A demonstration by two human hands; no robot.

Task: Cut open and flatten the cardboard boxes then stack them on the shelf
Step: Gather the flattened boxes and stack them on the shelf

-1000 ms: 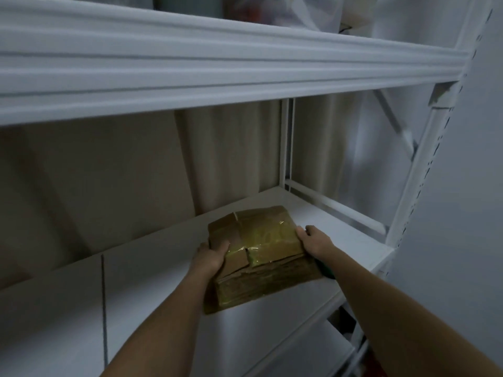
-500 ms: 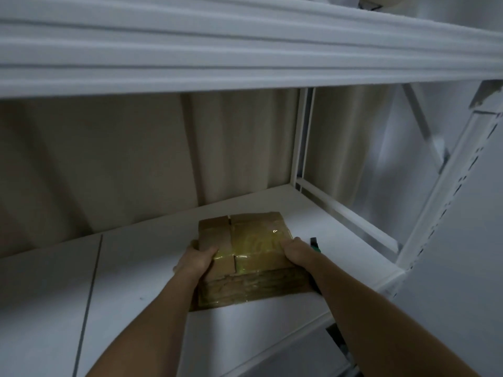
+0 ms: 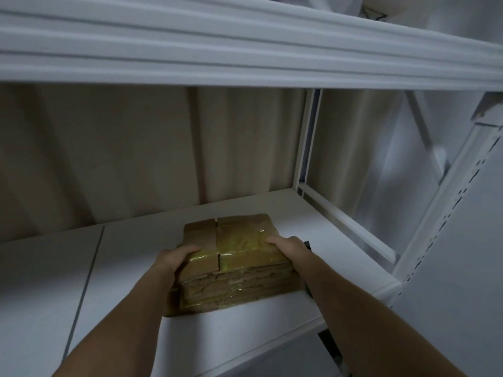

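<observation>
A stack of flattened brown cardboard boxes with shiny yellowish tape lies on the white shelf board, near its front right part. My left hand grips the stack's left side, thumb on top. On the right side, my right hand holds the top edge, fingers curled over the taped cardboard. A small dark object pokes out just behind my right hand; most of it is hidden.
A white shelf beam runs overhead, close above. A beige curtain hangs behind the shelf. White uprights and a perforated post stand at the right. A seam splits the shelf board at the left.
The stack has slid further back onto the shelf and sits squarer to me. Both hands stayed on its sides and the view moved closer.
</observation>
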